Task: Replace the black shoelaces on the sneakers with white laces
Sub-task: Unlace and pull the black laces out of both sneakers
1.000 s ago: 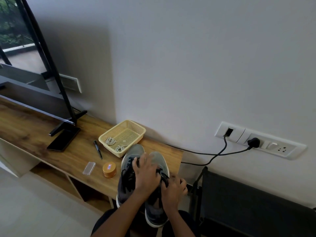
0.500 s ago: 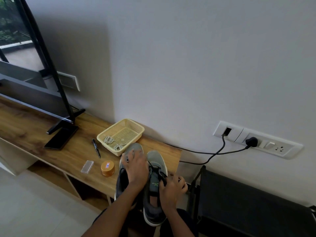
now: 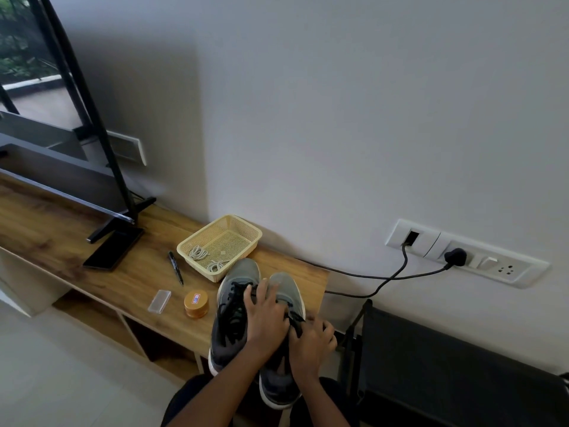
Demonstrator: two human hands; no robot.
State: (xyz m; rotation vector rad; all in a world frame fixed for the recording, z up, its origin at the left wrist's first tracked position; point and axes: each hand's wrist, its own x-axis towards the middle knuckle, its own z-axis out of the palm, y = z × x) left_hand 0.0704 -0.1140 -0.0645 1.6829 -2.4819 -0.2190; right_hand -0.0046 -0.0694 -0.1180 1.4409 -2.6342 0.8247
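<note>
Left hand [image 3: 265, 318] lay with fingers spread flat on the right sneaker [image 3: 284, 285], steadying it. Right hand [image 3: 312, 342], just beside those fingers, pinched the black lace [image 3: 295, 322]. White laces [image 3: 199, 252] waited in the basket [image 3: 203, 232] beyond the fingertips. Risk: the heel overhung the table [image 3: 92, 272] edge, so a hard tug could drag the shoe off.

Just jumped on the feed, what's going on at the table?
A person is working on the right sneaker: the left hand presses on its top while the right hand pinches its black lace. The left sneaker beside it is laced in black too. The white laces lie coiled in the basket on the table, not yet used.
</note>
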